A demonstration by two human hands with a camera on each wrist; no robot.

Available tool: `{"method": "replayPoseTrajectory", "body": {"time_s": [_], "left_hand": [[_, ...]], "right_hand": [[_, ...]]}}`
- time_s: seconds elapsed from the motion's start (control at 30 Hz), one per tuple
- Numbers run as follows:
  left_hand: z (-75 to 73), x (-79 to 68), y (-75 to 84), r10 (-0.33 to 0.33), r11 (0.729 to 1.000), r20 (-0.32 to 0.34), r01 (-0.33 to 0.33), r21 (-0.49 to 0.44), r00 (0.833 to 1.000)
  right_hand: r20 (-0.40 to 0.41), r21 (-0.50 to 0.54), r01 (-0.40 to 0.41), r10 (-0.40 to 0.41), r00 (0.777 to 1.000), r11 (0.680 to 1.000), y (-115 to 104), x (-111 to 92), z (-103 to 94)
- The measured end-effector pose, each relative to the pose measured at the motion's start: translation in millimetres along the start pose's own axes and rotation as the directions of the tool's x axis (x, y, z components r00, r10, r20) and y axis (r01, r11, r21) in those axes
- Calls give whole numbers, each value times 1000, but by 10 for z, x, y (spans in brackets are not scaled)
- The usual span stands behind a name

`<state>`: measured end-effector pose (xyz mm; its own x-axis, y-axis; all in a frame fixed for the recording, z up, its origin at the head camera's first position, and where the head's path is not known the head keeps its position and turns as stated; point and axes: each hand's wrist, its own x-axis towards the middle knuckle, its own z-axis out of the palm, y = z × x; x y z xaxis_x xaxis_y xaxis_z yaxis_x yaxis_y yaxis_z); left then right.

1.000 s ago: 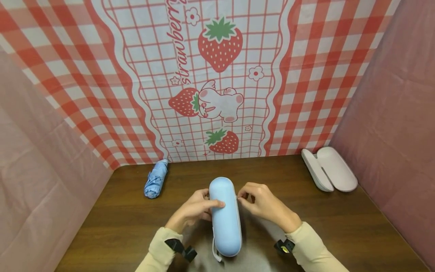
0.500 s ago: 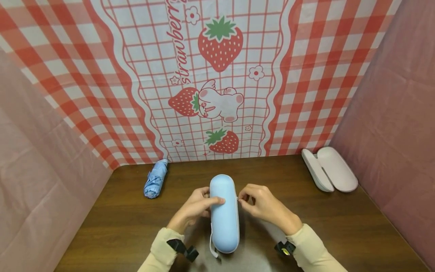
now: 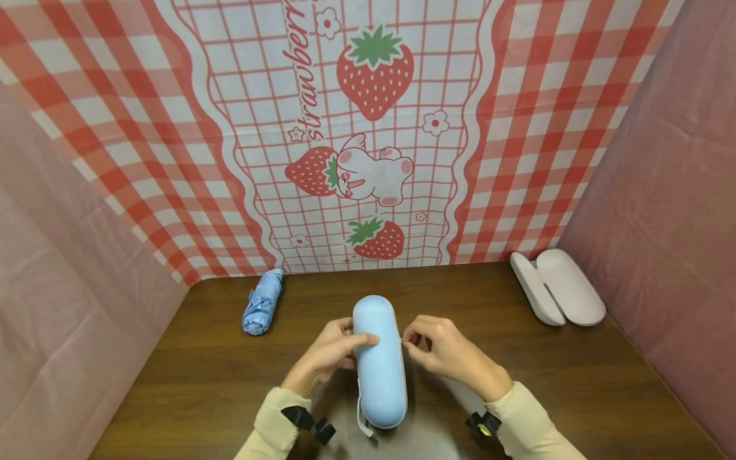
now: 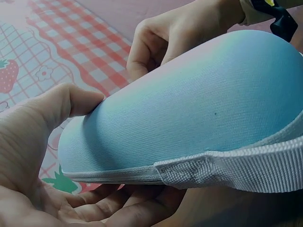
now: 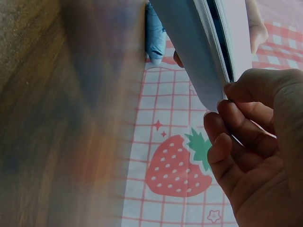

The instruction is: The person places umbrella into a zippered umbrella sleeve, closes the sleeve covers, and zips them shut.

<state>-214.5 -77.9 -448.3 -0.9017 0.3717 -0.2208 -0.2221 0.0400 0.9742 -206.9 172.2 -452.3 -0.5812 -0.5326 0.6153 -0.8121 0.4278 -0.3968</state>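
Note:
A light blue, rounded zip case (image 3: 381,364) is held off the table in front of me. My left hand (image 3: 330,350) grips its left side, the thumb (image 4: 85,101) on top and the fingers curled underneath. My right hand (image 3: 439,345) is at the right edge, thumb and forefinger pinching at the zip; the pull itself is mostly hidden by the fingertips. In the right wrist view, the zip (image 5: 218,42) is parted, with a dark gap between its two rows of teeth. A white wrist strap (image 4: 232,168) hangs from the case's left side.
A folded blue umbrella (image 3: 262,303) lies at the back left of the wooden table (image 3: 201,383). An unfolded whitish hard case (image 3: 569,287) rests at the back right. Behind the table hangs a strawberry-patterned cloth (image 3: 374,147), with pink cloth at both sides.
My right hand has slid a little towards me along the case's right edge. The case has shifted slightly away from me, still in my left hand.

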Motion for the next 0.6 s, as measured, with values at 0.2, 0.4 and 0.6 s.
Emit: {"method": "replayPoseTrajectory", "body": {"time_s": [0.2, 0.4, 0.6], "left_hand": [[-17, -14, 3, 8, 1000, 0, -8, 1, 1000], [-33, 0, -1, 4, 1000, -14, -4, -7, 1000], [-40, -9, 2, 3, 1000, -13, -3, -2, 1000]], "right_hand": [[22, -3, -5, 5, 1000, 1000, -37, -15, 13], [40, -10, -7, 8, 999, 1000, -79, -35, 18], [48, -8, -5, 5, 999, 1000, -102, -50, 15]]}}
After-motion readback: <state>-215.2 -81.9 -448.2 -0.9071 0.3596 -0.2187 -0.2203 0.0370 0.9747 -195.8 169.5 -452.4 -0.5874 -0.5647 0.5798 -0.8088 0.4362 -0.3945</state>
